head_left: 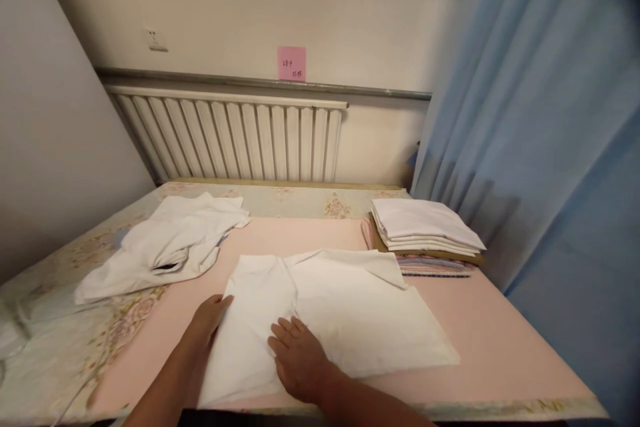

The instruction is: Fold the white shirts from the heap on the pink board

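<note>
A white shirt [350,313] lies flat on the pink sheet [490,340] near the front edge, partly folded, with its collar toward the back. My left hand [207,320] rests at the shirt's left edge, fingers on the cloth. My right hand [297,357] lies flat on the shirt's lower middle, fingers spread, pressing the fabric down. Neither hand grips anything.
A heap of loose white garments [170,247] lies at the left. A stack of folded white shirts [425,227] sits on striped cloth at the back right. A radiator [235,140] runs along the wall, a blue curtain [550,133] hangs at right.
</note>
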Action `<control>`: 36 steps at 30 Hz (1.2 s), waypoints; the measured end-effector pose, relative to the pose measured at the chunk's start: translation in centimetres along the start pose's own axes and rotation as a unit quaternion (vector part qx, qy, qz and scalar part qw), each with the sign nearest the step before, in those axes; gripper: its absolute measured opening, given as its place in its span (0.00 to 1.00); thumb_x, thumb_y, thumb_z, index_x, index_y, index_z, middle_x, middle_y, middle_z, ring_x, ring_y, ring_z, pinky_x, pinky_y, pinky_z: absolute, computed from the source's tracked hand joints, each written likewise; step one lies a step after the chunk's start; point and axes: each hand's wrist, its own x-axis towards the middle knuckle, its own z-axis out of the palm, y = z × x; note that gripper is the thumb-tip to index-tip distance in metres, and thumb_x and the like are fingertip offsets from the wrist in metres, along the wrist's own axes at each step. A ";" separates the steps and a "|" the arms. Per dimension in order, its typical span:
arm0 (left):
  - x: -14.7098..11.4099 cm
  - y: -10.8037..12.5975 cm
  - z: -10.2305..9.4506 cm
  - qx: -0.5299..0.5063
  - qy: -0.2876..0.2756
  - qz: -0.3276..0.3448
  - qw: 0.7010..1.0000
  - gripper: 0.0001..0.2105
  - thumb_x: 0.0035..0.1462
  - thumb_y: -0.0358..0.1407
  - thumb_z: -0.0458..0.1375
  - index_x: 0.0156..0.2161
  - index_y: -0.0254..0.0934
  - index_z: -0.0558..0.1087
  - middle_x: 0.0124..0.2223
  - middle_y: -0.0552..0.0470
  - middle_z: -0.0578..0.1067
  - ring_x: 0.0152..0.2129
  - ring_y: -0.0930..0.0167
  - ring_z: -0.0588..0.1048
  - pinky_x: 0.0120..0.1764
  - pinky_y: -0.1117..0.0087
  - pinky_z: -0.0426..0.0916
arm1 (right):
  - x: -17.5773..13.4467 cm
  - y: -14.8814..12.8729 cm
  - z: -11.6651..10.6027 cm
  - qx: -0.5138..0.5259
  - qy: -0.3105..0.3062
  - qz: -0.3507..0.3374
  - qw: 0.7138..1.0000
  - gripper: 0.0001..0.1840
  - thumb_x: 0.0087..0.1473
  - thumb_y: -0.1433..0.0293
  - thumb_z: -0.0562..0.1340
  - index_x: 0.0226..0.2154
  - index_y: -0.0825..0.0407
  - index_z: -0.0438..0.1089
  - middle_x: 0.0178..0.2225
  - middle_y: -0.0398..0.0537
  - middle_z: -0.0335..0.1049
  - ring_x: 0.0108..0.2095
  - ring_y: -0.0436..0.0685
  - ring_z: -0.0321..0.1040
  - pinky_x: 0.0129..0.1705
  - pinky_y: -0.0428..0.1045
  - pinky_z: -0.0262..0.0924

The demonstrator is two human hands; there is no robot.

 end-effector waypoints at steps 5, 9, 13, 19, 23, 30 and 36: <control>-2.6 -1.9 0.0 0.112 -0.027 -0.001 0.993 0.13 0.53 0.45 0.51 0.30 0.36 0.70 0.30 0.46 0.77 0.31 0.59 0.76 0.37 0.63 0.67 | -0.2 0.2 0.2 0.001 0.008 0.002 1.000 0.20 0.61 0.67 0.52 0.54 0.53 0.62 0.60 0.51 0.60 0.63 0.58 0.48 0.66 0.57 0.38; -5.3 -2.6 0.5 0.182 -0.013 0.006 0.983 0.14 0.56 0.43 0.46 0.35 0.36 0.69 0.38 0.41 0.77 0.38 0.57 0.76 0.42 0.61 0.66 | -0.3 0.1 0.3 0.007 0.019 0.005 1.000 0.20 0.60 0.67 0.52 0.54 0.53 0.62 0.59 0.51 0.61 0.63 0.57 0.49 0.66 0.57 0.39; -7.7 -2.5 1.4 0.228 -0.004 0.005 0.974 0.16 0.60 0.42 0.41 0.40 0.35 0.66 0.39 0.38 0.76 0.38 0.57 0.76 0.40 0.59 0.66 | -0.4 0.1 0.4 0.016 0.021 0.006 1.000 0.20 0.60 0.67 0.53 0.54 0.52 0.62 0.59 0.51 0.61 0.62 0.58 0.50 0.65 0.57 0.40; -8.9 -2.0 1.7 0.290 0.012 0.040 0.956 0.19 0.63 0.41 0.35 0.49 0.35 0.62 0.44 0.38 0.76 0.40 0.59 0.76 0.39 0.60 0.65 | -0.3 -0.1 0.4 0.012 0.014 0.007 1.000 0.20 0.60 0.67 0.52 0.54 0.53 0.61 0.59 0.51 0.60 0.62 0.58 0.49 0.65 0.58 0.42; -8.7 -2.3 0.5 0.292 0.026 0.041 0.955 0.20 0.64 0.42 0.35 0.53 0.37 0.60 0.46 0.41 0.75 0.41 0.60 0.75 0.40 0.61 0.65 | -0.2 -0.6 0.1 0.006 -0.011 -0.019 1.000 0.22 0.60 0.65 0.52 0.56 0.54 0.59 0.61 0.53 0.58 0.63 0.60 0.48 0.64 0.59 0.42; -9.3 -2.1 1.2 0.408 0.149 0.163 0.886 0.19 0.62 0.33 0.40 0.52 0.31 0.67 0.46 0.38 0.74 0.43 0.59 0.72 0.44 0.59 0.64 | -0.4 -1.4 -0.6 0.003 -0.012 -0.028 1.000 0.24 0.61 0.64 0.51 0.58 0.53 0.56 0.61 0.53 0.56 0.64 0.61 0.45 0.65 0.64 0.36; -9.2 -2.0 7.0 0.393 0.128 0.296 0.861 0.21 0.61 0.33 0.44 0.56 0.32 0.67 0.60 0.42 0.67 0.60 0.62 0.60 0.59 0.60 0.54 | -0.3 -1.2 0.0 0.011 -0.001 -0.016 1.000 0.23 0.61 0.64 0.52 0.58 0.52 0.57 0.60 0.51 0.59 0.63 0.60 0.46 0.65 0.63 0.37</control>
